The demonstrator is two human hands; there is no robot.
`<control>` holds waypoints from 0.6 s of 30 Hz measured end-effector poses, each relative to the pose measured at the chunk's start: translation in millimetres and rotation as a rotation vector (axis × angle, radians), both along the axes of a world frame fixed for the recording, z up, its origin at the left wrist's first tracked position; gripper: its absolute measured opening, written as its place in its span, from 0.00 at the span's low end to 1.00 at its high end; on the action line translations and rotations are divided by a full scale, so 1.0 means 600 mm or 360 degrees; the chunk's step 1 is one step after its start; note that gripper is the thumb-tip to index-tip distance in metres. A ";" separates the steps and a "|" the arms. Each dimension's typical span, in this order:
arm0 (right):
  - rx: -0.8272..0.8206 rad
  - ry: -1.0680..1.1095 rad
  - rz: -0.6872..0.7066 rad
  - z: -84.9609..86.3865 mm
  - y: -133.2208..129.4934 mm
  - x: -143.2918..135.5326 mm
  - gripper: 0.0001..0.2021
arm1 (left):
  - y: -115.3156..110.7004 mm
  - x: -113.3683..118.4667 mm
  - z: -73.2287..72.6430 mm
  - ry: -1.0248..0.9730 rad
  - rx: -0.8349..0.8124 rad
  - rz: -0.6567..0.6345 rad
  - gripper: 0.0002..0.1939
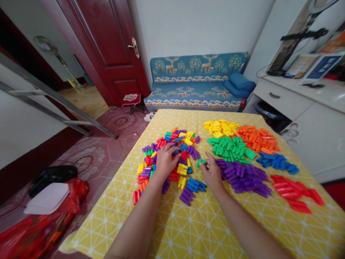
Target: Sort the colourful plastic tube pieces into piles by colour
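Note:
My left hand [166, 160] reaches into a mixed-colour pile of small plastic pieces [184, 196], its fingers curved and apart over them. Between the thumb and fingers of my right hand [211, 172] is a green piece [201, 163], just left of the sorted heaps. Those heaps are yellow [221, 127], green [231, 148], orange [257, 138], purple [245, 178], blue [277, 162] and red [293, 190]. Whether anything lies under my left fingertips is hidden.
The table has a yellow patterned cloth [121, 223]. Beyond it stand a blue sofa [199, 84] and a small red stool [132, 99]. A white cabinet [302, 111] is at the right. Bags [78, 194] and a metal ladder [54, 100] are at the left.

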State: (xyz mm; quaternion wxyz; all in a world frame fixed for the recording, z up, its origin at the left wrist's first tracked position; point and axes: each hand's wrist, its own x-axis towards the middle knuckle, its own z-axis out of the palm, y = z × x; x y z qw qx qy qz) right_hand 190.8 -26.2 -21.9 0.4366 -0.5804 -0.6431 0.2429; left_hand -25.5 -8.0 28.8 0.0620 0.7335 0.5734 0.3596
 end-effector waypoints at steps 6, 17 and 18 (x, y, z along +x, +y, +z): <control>-0.0124 -0.0270 0.0036 0.007 0.015 -0.005 0.27 | -0.025 0.021 0.017 0.0043 0.0058 0.0080 0.15; -0.0147 -0.0100 0.0167 0.005 0.008 -0.002 0.18 | -0.029 0.089 -0.014 0.0322 0.0021 -0.0339 0.19; -0.0129 0.0032 0.0166 0.003 0.007 -0.002 0.17 | -0.029 0.090 -0.017 0.0327 0.0004 -0.0322 0.19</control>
